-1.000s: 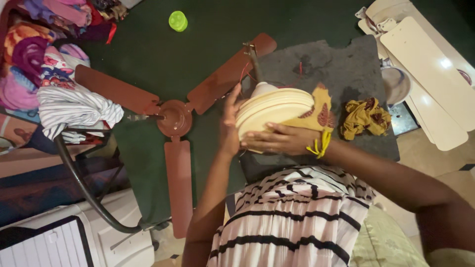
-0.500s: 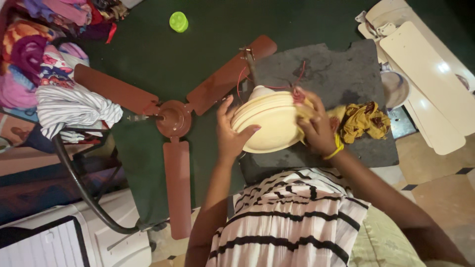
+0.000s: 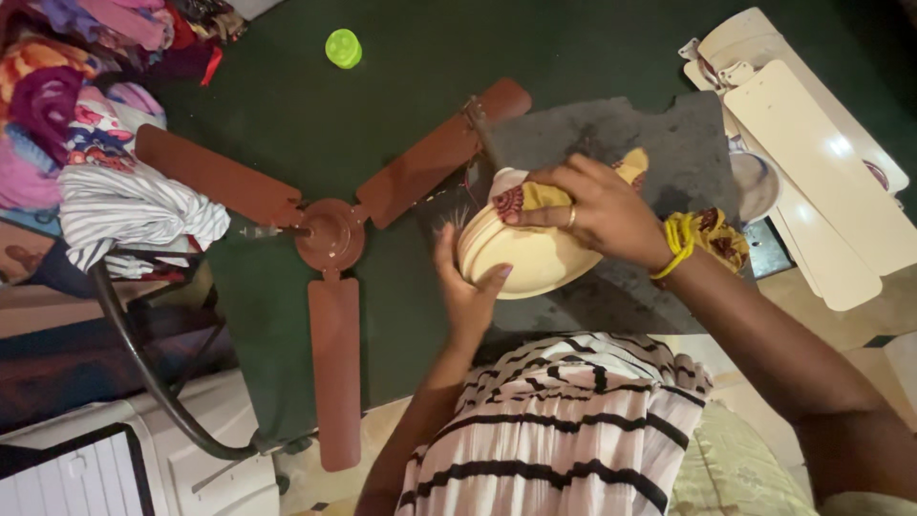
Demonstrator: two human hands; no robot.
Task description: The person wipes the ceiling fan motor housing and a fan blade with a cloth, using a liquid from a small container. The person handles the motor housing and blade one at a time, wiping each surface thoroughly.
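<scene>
A cream fan motor housing [image 3: 521,256] sits tilted on a dark grey mat [image 3: 659,143]. My left hand [image 3: 466,287] grips its near left edge, thumb on the rim. My right hand [image 3: 592,205] presses a yellow patterned cloth [image 3: 535,196] onto the top of the housing. Yellow bands [image 3: 676,244] circle my right wrist. More of the yellow cloth [image 3: 721,234] lies bunched behind my right wrist.
A brown three-blade ceiling fan [image 3: 330,234] lies on the green floor cover to the left. Cream fan blades [image 3: 812,162] are stacked at the right. Piled clothes [image 3: 95,143] sit at the left, with a green lid [image 3: 343,48] at the top.
My right hand moved from the housing's right edge up over its top with the cloth. My left hand slid lower along the near rim. The housing tilted slightly.
</scene>
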